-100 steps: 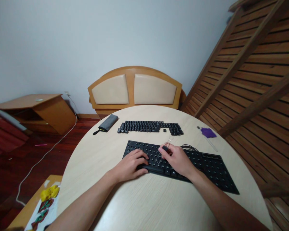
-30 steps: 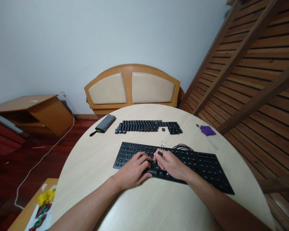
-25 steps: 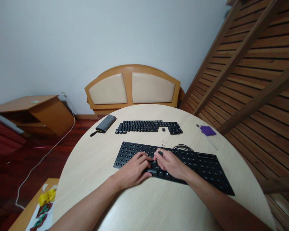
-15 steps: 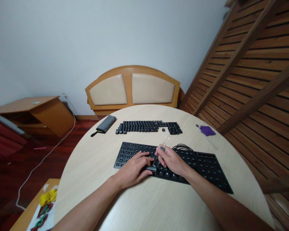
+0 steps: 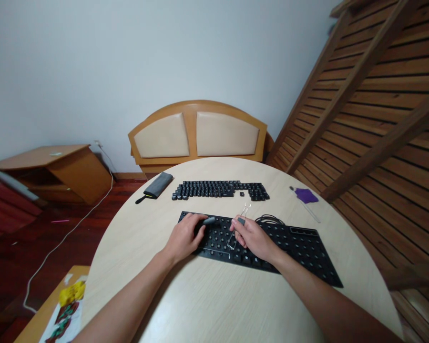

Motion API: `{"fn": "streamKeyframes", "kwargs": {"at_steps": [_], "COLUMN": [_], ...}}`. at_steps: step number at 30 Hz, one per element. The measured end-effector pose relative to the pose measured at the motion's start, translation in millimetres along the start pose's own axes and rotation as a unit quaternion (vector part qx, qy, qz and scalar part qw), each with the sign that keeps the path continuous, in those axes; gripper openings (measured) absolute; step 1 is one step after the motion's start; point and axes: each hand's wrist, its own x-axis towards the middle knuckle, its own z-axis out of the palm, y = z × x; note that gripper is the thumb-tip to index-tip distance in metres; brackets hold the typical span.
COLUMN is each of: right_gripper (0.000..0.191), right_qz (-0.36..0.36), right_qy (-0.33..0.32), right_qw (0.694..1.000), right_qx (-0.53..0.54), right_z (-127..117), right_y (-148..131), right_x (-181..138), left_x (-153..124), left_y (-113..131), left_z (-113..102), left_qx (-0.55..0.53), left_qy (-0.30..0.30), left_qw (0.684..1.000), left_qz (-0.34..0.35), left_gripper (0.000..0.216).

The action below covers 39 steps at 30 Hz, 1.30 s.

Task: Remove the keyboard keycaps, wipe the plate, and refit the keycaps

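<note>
A black keyboard (image 5: 286, 243) with most of its keycaps off lies slanted across the round table. My left hand (image 5: 184, 236) is closed on a long dark spacebar keycap (image 5: 209, 220), holding it over the keyboard's left part. A long slot with a thin pale outline shows bare at the keyboard's front edge. My right hand (image 5: 252, 236) grips a wire keycap puller (image 5: 240, 221) by its grey middle. One wire end of the puller points down at the keys; the other, with two small hooks, points up and away.
Rows of loose black keycaps (image 5: 205, 188) lie behind the keyboard, with a single keycap (image 5: 241, 194) apart. A grey pouch (image 5: 158, 185) lies at the left. A purple cloth (image 5: 306, 195) and a thin brush lie at the right. The coiled cable (image 5: 270, 219) rests behind the keyboard.
The spacebar keycap has come away from the keyboard's front edge in my left hand, moving up and left. My right hand with the puller has barely moved.
</note>
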Motion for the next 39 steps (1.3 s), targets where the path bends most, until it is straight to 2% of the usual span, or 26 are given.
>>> {"fn": "streamKeyframes", "kwargs": {"at_steps": [7, 14, 18, 26, 31, 34, 39], "right_gripper": [0.048, 0.048, 0.048, 0.051, 0.052, 0.053, 0.053], "right_qz": [0.001, -0.001, -0.005, 0.009, 0.008, 0.005, 0.007], "right_qy": [-0.011, -0.013, -0.011, -0.017, -0.024, -0.026, -0.025], "right_qw": [1.0, 1.0, 1.0, 1.0, 1.0, 1.0, 1.0], "right_qx": [-0.003, -0.006, -0.002, -0.003, -0.009, -0.012, -0.013], "right_z": [0.5, -0.1, -0.2, 0.9, 0.7, 0.6, 0.5], "right_y": [-3.6, -0.5, 3.1, 1.4, -1.8, -3.2, -3.3], "right_x": [-0.7, -0.5, 0.7, 0.8, 0.3, -0.1, -0.4], "left_x": [4.4, -2.7, -3.7, 10.0, 38.9, 56.7, 74.7], "left_y": [-6.2, -14.8, -20.4, -25.3, -51.0, -73.2, -99.5], "left_z": [-3.2, -13.5, -20.0, -23.8, -27.4, -24.2, -14.2], "left_qx": [-0.032, -0.059, -0.043, -0.01, 0.061, 0.108, 0.116], "left_qy": [-0.036, -0.027, -0.039, -0.03, 0.003, -0.021, -0.048], "left_qw": [0.998, 0.998, 0.998, 0.998, 0.996, 0.992, 0.99], "left_qz": [0.051, 0.015, 0.0, 0.049, 0.06, 0.06, 0.065], "left_gripper": [0.018, 0.028, 0.021, 0.024, 0.026, 0.027, 0.025]}}
